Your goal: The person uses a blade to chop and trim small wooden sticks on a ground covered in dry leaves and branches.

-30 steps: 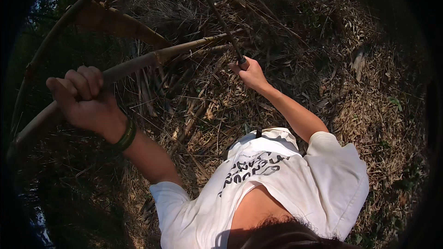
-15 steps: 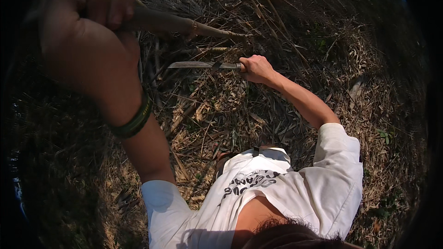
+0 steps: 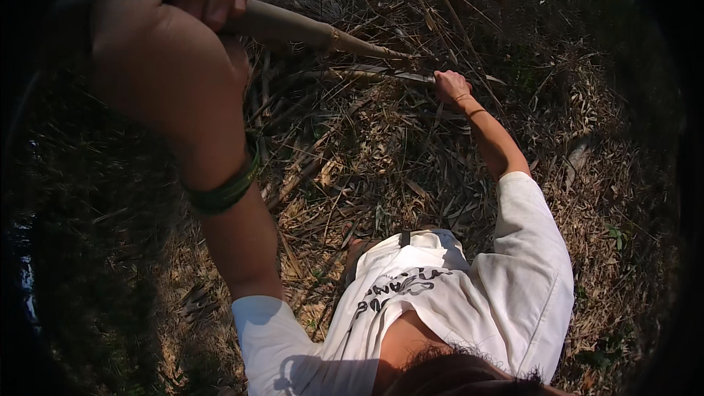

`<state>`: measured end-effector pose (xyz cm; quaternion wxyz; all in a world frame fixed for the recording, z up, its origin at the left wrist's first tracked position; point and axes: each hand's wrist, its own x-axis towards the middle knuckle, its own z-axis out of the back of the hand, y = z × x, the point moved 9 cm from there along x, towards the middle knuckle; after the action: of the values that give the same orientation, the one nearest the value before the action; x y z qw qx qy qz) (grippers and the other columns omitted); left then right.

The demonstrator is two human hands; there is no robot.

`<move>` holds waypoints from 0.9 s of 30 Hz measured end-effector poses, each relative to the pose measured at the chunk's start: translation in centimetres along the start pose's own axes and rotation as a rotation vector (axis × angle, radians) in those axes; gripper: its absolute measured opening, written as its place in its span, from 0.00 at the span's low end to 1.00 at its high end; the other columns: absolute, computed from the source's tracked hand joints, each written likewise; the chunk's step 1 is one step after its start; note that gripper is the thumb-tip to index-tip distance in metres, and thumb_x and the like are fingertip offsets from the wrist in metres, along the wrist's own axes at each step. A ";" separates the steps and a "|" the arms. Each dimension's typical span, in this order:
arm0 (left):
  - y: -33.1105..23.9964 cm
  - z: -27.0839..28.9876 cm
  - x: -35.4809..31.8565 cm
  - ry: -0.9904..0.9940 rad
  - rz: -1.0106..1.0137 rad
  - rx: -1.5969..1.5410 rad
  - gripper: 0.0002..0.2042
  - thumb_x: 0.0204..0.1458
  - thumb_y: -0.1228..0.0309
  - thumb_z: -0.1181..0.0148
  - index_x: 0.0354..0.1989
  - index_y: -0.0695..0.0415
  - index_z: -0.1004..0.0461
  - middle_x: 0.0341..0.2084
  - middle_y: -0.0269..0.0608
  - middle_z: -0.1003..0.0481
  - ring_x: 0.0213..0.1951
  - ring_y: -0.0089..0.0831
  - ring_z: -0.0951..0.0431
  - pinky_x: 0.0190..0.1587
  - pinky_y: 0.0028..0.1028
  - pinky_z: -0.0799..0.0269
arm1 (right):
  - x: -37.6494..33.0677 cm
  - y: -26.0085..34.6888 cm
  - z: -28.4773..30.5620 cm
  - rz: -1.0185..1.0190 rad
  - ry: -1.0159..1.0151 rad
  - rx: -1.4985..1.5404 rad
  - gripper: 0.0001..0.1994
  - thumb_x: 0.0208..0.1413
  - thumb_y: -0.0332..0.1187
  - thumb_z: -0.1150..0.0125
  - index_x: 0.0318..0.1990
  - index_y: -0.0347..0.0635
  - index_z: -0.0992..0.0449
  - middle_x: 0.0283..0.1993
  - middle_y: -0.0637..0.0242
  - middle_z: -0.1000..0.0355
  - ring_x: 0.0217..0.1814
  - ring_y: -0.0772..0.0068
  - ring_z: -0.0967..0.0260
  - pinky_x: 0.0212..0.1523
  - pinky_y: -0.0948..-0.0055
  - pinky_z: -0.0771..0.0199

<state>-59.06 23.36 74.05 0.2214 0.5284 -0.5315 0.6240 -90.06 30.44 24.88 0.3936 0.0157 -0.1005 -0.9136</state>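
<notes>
Raised left hand now fills the near view, fist clenched round the bamboo pole.
Right hand grips the knife, blade laid just under the pole's tip.

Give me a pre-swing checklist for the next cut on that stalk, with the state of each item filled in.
1. Left hand grips the bamboo stalk firmly: ok, fingers wrapped around it.
2. Right hand has the knife by the handle: ok, closed on it.
3. Blade close to the stalk: ok, it lies just below the stalk's thin end.
4. Left hand apart from the blade: ok, it holds the thick end, well up the stalk from the blade.
5. Feet and legs out of the swing path: cannot tell, mostly hidden under the white shirt.
6. Footing on the dry leaf litter: cannot tell.
</notes>
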 end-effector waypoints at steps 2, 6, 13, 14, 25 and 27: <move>0.9 0.3 -0.4 -0.040 0.024 -0.021 0.13 0.60 0.71 0.45 0.20 0.53 0.30 0.07 0.22 0.49 0.08 0.14 0.54 0.09 0.19 0.58 | 0.8 -1.8 -0.3 -0.104 0.060 0.084 0.17 0.58 0.43 0.45 0.31 0.35 0.21 0.32 0.45 0.23 0.37 0.42 0.23 0.37 0.50 0.23; 1.6 0.2 -0.5 -0.022 0.006 -0.010 0.11 0.60 0.71 0.45 0.23 0.55 0.29 0.08 0.21 0.48 0.08 0.14 0.54 0.09 0.19 0.58 | 1.8 0.7 -1.9 0.168 0.127 0.096 0.15 0.58 0.41 0.47 0.32 0.36 0.22 0.29 0.46 0.25 0.34 0.43 0.24 0.35 0.50 0.25; 1.4 -1.8 -0.7 -0.063 0.071 0.068 0.14 0.61 0.71 0.49 0.20 0.52 0.37 0.09 0.23 0.49 0.09 0.17 0.52 0.13 0.21 0.52 | 2.5 -4.2 -1.3 -0.299 0.039 0.006 0.11 0.54 0.35 0.45 0.29 0.39 0.18 0.36 0.48 0.21 0.39 0.49 0.21 0.37 0.53 0.21; 1.8 -1.9 -1.1 -0.109 0.061 0.134 0.15 0.61 0.71 0.49 0.20 0.52 0.37 0.08 0.22 0.48 0.09 0.16 0.53 0.12 0.21 0.53 | 3.2 -3.3 -1.2 -0.162 0.045 0.056 0.12 0.54 0.36 0.45 0.28 0.39 0.19 0.35 0.48 0.21 0.39 0.49 0.21 0.37 0.53 0.21; 5.4 -0.9 -1.1 -0.135 0.177 -0.122 0.16 0.62 0.71 0.49 0.19 0.50 0.36 0.07 0.22 0.46 0.08 0.16 0.52 0.10 0.20 0.54 | 2.1 -5.4 -0.9 -0.124 -0.110 0.021 0.14 0.52 0.39 0.43 0.25 0.37 0.22 0.25 0.49 0.25 0.31 0.46 0.23 0.32 0.54 0.22; 4.7 -1.6 -1.2 -0.089 0.116 0.014 0.15 0.62 0.71 0.50 0.19 0.52 0.33 0.08 0.24 0.42 0.09 0.18 0.46 0.12 0.20 0.48 | 1.8 -3.4 -0.4 0.018 -0.138 0.054 0.16 0.54 0.39 0.45 0.23 0.36 0.21 0.26 0.48 0.24 0.31 0.44 0.23 0.32 0.54 0.21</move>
<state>-63.21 23.56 71.16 0.1575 0.5254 -0.5661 0.6154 -93.73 31.34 23.90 0.3932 -0.0375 -0.1519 -0.9060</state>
